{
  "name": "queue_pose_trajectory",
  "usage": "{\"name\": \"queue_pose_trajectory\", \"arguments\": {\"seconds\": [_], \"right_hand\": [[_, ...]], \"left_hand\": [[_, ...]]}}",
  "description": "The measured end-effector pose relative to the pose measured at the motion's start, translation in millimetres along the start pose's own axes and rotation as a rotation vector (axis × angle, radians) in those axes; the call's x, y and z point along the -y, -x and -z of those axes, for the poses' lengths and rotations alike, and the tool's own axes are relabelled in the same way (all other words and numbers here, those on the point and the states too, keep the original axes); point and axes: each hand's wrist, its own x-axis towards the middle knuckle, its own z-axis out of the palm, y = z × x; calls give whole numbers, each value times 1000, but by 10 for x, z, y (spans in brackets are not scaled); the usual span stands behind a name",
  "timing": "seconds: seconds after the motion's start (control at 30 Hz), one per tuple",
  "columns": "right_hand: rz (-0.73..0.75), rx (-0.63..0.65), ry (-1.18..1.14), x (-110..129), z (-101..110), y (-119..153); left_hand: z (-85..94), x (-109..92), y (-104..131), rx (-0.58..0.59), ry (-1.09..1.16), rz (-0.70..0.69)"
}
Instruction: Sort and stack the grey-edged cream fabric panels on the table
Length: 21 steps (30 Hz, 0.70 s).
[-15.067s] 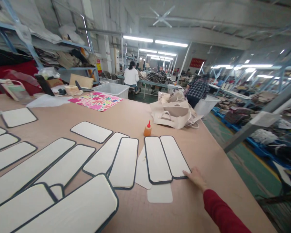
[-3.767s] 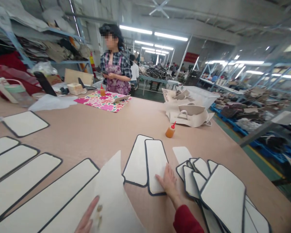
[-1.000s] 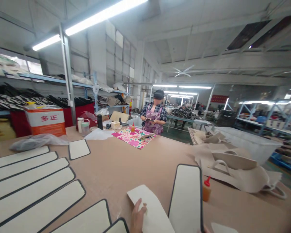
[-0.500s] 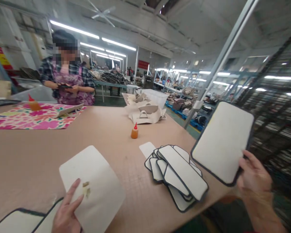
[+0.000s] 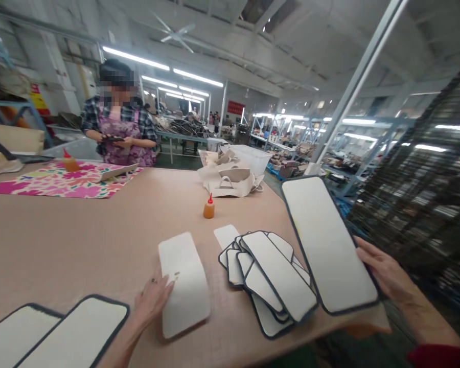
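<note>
My right hand (image 5: 383, 271) grips a white rounded panel with a dark bound edge (image 5: 325, 243) by its right side, holding it above the table's right edge, over a fanned stack of several like panels (image 5: 270, 276). My left hand (image 5: 151, 301) rests flat on the brown table (image 5: 80, 235), fingertips touching the left edge of a plain white sheet without edging (image 5: 184, 283). Two more edged panels (image 5: 72, 335) lie at the lower left.
An orange glue bottle with a red cap (image 5: 209, 207) stands mid-table, beige bags (image 5: 228, 179) behind it. A small white piece (image 5: 226, 235) lies by the stack. A co-worker in a plaid shirt (image 5: 118, 128) stands at the far side by a floral cloth (image 5: 57, 184).
My right hand brought the edged panel lower and closer to the stack. The plain sheet now lies flat, and my left hand slid from on top of it to its left edge.
</note>
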Motion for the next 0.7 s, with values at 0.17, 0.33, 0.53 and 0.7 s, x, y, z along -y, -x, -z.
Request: {"name": "queue_pose_trajectory", "arguments": {"seconds": [0.17, 0.33, 0.53, 0.7], "right_hand": [[-217, 501, 127, -498, -223, -759], [239, 856, 723, -1257, -709, -1393], [514, 830, 843, -1824, -1015, -1603], [511, 737, 745, -1964, -820, -1302]], "left_hand": [[81, -215, 49, -162, -188, 70], [-50, -400, 167, -170, -206, 340], [-386, -794, 506, -304, -49, 519], [-1598, -1248, 847, -94, 447, 624]]}}
